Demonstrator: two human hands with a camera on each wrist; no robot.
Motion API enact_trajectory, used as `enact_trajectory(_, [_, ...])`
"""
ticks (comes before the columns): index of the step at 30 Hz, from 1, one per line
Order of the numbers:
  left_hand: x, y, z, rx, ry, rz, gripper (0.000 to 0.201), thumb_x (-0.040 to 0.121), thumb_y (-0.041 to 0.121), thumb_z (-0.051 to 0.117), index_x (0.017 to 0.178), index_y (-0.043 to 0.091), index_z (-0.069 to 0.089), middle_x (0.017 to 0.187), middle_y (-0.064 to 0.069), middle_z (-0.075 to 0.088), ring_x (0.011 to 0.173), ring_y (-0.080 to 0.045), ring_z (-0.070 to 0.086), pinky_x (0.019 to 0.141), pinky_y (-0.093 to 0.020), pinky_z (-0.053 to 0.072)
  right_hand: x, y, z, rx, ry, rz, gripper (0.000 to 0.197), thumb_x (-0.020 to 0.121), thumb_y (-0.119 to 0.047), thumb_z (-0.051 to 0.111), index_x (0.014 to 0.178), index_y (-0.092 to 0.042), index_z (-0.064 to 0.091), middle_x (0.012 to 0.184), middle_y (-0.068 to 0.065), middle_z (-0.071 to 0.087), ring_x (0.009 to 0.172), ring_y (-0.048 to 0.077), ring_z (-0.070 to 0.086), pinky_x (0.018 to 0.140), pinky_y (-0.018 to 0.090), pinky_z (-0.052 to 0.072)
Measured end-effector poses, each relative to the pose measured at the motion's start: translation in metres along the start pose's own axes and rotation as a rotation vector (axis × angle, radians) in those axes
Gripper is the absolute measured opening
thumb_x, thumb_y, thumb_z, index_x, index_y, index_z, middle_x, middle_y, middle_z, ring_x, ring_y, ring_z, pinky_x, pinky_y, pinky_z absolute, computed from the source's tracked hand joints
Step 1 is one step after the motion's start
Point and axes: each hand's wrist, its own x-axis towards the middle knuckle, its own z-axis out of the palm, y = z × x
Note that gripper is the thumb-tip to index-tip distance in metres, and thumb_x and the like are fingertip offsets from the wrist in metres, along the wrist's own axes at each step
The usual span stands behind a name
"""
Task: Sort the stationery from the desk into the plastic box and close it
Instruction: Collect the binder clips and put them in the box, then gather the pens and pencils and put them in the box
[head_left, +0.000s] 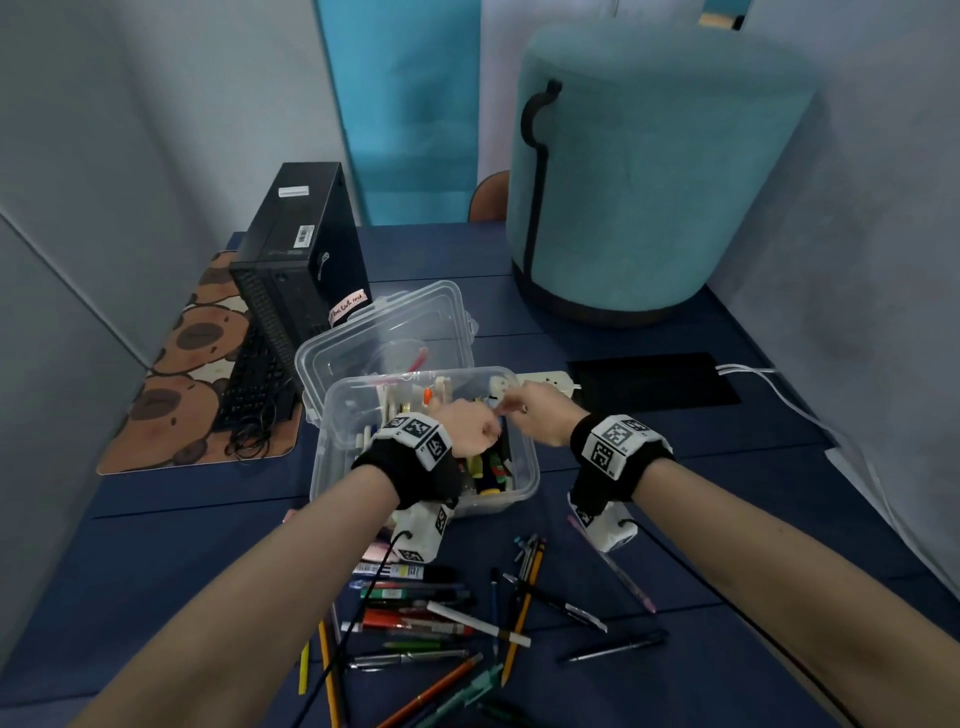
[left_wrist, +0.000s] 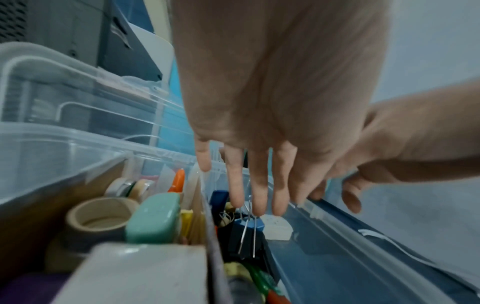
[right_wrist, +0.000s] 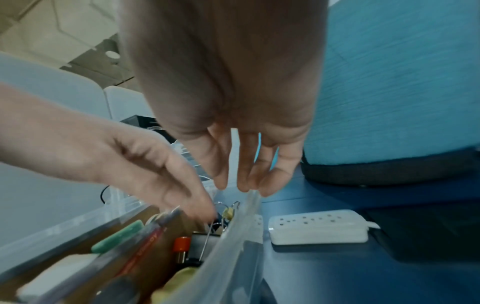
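1. Left hand (head_left: 470, 428) is held above the plastic box (head_left: 332, 467), fingers straight, nothing grasped.
2. Right hand (head_left: 540, 410) is relaxed, empty, at the box's far-right rim.
3. Pens (head_left: 447, 618) are scattered behind both wrists.

plastic box (head_left: 332, 467): clear, open, upright on the blue desk (head_left: 156, 545), filled with clips, tape rolls and markers.
lid (head_left: 395, 322): clear, off the box, leaning just behind it.
loose stationery (head_left: 441, 618): pens and pencils scattered flat on the desk, in front of the box.
binder clip (left_wrist: 248, 230): dark blue, wire arms up, inside the box.
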Motion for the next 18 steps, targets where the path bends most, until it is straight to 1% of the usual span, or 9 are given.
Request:
enact_trajectory(2, [-0.010,-0.005,0.004,-0.116,0.161,-0.001,0.027,0.096,0.032,0.044,0.109,0.028,0.067,0.108,0.005,0.070,0.100,-0.019,0.064,0.100,-0.044,0.042,-0.015,0.006,0.006,0.116,0.075,-0.011,0.031,0.093,-0.007,0.045,0.114,-0.007,0.068,0.118,0.012,0.067,0.111,0.026,0.059,0.096,0.034,0.046])
enact_trajectory(5, [-0.034,-0.001,0.016,-0.247,0.467,0.019,0.021,0.093,0.034,0.049,0.102,0.027,0.066,0.095,0.007,0.070,0.084,-0.014,0.065,0.084,-0.038,0.053,-0.041,0.017,0.022,0.261,0.226,0.017,0.024,0.092,-0.010,0.050,0.110,-0.011,0.066,0.113,0.009,0.064,0.105,0.022,0.060,0.093,0.035,0.047])
enact_trajectory(7, [-0.057,0.011,0.027,-0.273,0.644,0.084,0.018,0.092,0.034,0.051,0.097,0.023,0.065,0.089,0.007,0.065,0.076,-0.012,0.063,0.074,-0.034,0.054,-0.061,0.020,0.033,0.317,0.340,0.059,0.016,0.091,-0.011,0.053,0.105,-0.011,0.062,0.106,0.005,0.057,0.098,0.019,0.057,0.089,0.032,0.046])
enact_trajectory(8, [-0.070,0.019,0.034,-0.271,0.677,0.123,0.017,0.093,0.032,0.052,0.095,0.021,0.064,0.087,0.006,0.062,0.073,-0.012,0.060,0.071,-0.030,0.053,-0.071,0.021,0.039,0.343,0.392,0.086,0.010,0.091,-0.012,0.055,0.100,-0.012,0.058,0.102,0.004,0.054,0.093,0.018,0.055,0.084,0.030,0.045])
enact_trajectory(11, [-0.097,0.036,0.069,-0.214,0.532,0.200,0.016,0.094,0.033,0.050,0.089,0.021,0.059,0.082,0.007,0.058,0.071,-0.010,0.054,0.067,-0.027,0.048,-0.097,0.029,0.068,0.386,0.408,0.227,0.006,0.091,-0.016,0.056,0.091,-0.015,0.050,0.095,0.002,0.053,0.085,0.017,0.052,0.074,0.027,0.037])
enact_trajectory(13, [-0.103,0.036,0.097,-0.138,0.336,0.185,0.017,0.094,0.034,0.048,0.089,0.022,0.059,0.087,0.004,0.061,0.079,-0.013,0.057,0.074,-0.032,0.050,-0.107,0.037,0.094,0.327,0.246,0.295,0.001,0.093,-0.016,0.051,0.093,-0.015,0.051,0.101,0.006,0.057,0.093,0.022,0.055,0.075,0.028,0.038])
enact_trajectory(15, [-0.106,0.033,0.122,-0.106,0.155,0.132,0.017,0.094,0.030,0.048,0.097,0.020,0.061,0.100,-0.001,0.061,0.096,-0.020,0.059,0.084,-0.036,0.048,-0.113,0.039,0.120,0.200,0.059,0.269,0.019,0.093,-0.010,0.044,0.106,-0.016,0.056,0.115,0.010,0.057,0.109,0.027,0.054,0.089,0.032,0.042])
enact_trajectory(17, [-0.112,0.030,0.138,-0.061,0.061,0.087,0.020,0.095,0.025,0.048,0.110,0.020,0.061,0.112,-0.005,0.054,0.109,-0.025,0.053,0.091,-0.037,0.045,-0.115,0.033,0.137,0.079,-0.060,0.218,0.040,0.091,-0.006,0.041,0.125,-0.020,0.055,0.127,0.010,0.048,0.121,0.027,0.048,0.105,0.037,0.038])
enact_trajectory(18, [-0.115,0.029,0.143,-0.035,0.029,0.074,0.023,0.094,0.024,0.049,0.115,0.020,0.059,0.117,-0.006,0.051,0.113,-0.025,0.050,0.092,-0.037,0.044,-0.114,0.030,0.142,0.029,-0.098,0.199,0.048,0.090,-0.004,0.042,0.132,-0.024,0.051,0.133,0.010,0.042,0.125,0.027,0.044,0.107,0.039,0.036])
